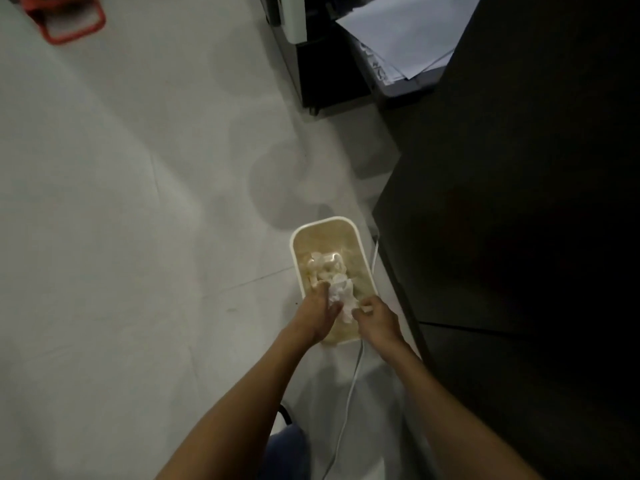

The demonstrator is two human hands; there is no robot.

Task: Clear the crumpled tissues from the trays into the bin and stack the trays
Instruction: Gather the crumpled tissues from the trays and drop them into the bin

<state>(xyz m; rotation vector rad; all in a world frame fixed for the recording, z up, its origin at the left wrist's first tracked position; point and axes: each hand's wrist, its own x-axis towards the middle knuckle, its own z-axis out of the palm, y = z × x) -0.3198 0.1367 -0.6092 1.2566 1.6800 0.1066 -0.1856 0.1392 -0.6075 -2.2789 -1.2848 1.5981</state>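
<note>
A cream rectangular bin [294,252] stands on the pale floor beside a dark desk. Several crumpled white tissues [323,263] lie inside it. Both my hands reach down over its near end. My left hand [317,315] grips a crumpled white tissue [343,294] held above the bin's opening. My right hand [377,322] is just right of that tissue with curled fingers pinching its edge. No tray is in view.
A dark desk [519,202] fills the right side. A white cable [349,396] runs along the floor past the bin. White papers [405,32] lie on a dark unit at the top. A red-rimmed object [74,26] sits at top left.
</note>
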